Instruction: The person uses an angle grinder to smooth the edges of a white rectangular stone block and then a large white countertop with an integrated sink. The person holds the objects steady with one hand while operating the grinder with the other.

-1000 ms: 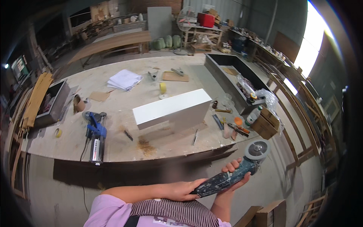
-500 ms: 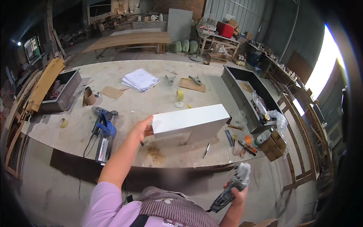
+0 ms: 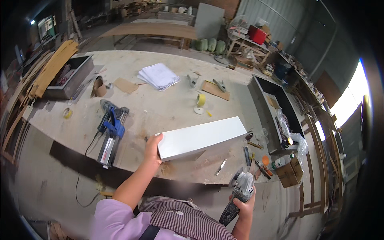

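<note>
So the long white box-shaped piece [image 3: 202, 138] is at the middle of my pale flat-topped workbench [image 3: 160, 112], near side. My left hand [image 3: 153, 149] has its left end, thumb over the top; the other fingers are hidden, can't tell how they press. Right-hand fingers [image 3: 249, 202] are wrapped around a grey-and-black angle grinder [image 3: 243, 187], by the near edge. Blue-and-silver caulking gun [image 3: 114, 130] lies left.

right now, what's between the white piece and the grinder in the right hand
In the head view, a slim pale tool lies on the table between the white piece and the grinder in the right hand.
</note>
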